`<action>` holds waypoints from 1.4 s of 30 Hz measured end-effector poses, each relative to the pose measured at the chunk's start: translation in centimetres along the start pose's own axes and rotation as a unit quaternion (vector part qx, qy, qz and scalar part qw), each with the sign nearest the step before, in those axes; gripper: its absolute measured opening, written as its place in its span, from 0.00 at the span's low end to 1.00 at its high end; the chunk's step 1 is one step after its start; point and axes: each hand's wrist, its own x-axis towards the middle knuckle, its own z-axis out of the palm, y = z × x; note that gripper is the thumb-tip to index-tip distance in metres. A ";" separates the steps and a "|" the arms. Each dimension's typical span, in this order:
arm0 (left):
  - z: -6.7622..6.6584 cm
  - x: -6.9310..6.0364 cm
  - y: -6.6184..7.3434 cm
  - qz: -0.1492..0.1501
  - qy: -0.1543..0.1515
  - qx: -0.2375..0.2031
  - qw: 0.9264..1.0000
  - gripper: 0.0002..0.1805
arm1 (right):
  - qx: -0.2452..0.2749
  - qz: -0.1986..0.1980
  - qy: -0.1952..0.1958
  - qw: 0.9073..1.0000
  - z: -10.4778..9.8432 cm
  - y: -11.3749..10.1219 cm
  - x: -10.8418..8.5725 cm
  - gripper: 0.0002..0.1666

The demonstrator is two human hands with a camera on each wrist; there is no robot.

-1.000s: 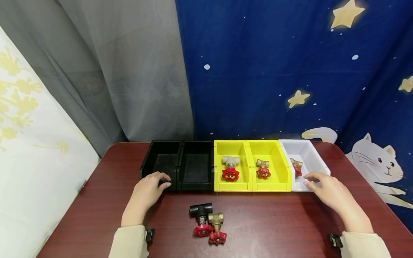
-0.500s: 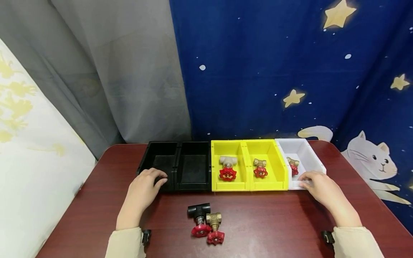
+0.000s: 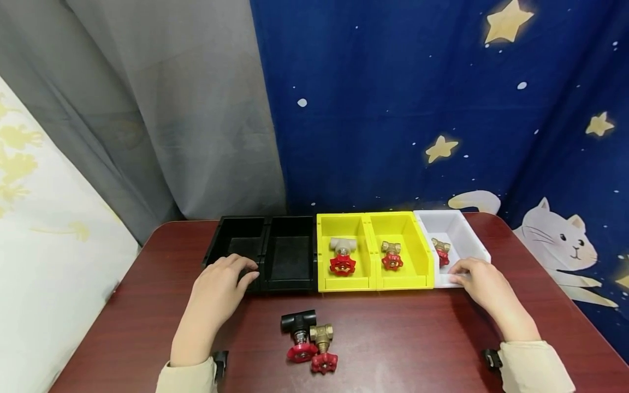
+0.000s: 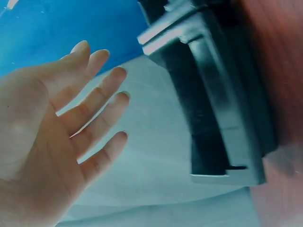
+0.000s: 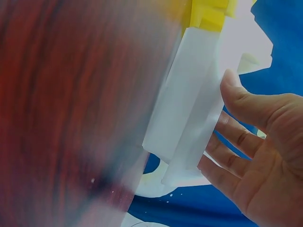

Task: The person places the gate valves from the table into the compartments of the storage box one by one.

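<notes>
My left hand (image 3: 218,284) hovers at the front of the leftmost black bin (image 3: 241,229); in the left wrist view its fingers (image 4: 102,111) are spread and relaxed, apart from the black bin (image 4: 213,109). My right hand (image 3: 484,281) is at the front edge of the white bin (image 3: 472,240), holding nothing; in the right wrist view the loosely bent fingers (image 5: 227,163) lie close by the white bin (image 5: 189,104), contact unclear. A brass valve with a red handwheel (image 3: 441,252) lies inside that bin. On the table, a black valve (image 3: 300,335) lies against a brass valve (image 3: 322,348).
Between the hands stand another black bin (image 3: 291,251) and two yellow bins, one with a grey valve (image 3: 342,256), the other with a brass valve (image 3: 391,255). The row stands on the dark red table (image 3: 393,338), before grey and blue curtains.
The whole head view has shifted slightly, with bins and valves sliding left in it. My right hand has come slightly nearer the white bin's front edge; the left stays by the black bin.
</notes>
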 end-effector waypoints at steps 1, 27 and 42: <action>-0.1 0.0 0.3 0.004 0.001 0.002 1.000 0.06 | 0.001 0.001 0.001 1.000 0.0 0.0 0.0 0.05; 0.5 -0.7 6.0 0.028 -0.192 -0.054 0.980 0.24 | 0.010 0.010 0.004 1.000 0.1 -0.3 0.0 0.06; 2.2 -1.1 6.9 0.026 -0.324 -0.103 0.940 0.42 | 0.008 0.016 0.001 1.000 0.0 -0.3 0.0 0.06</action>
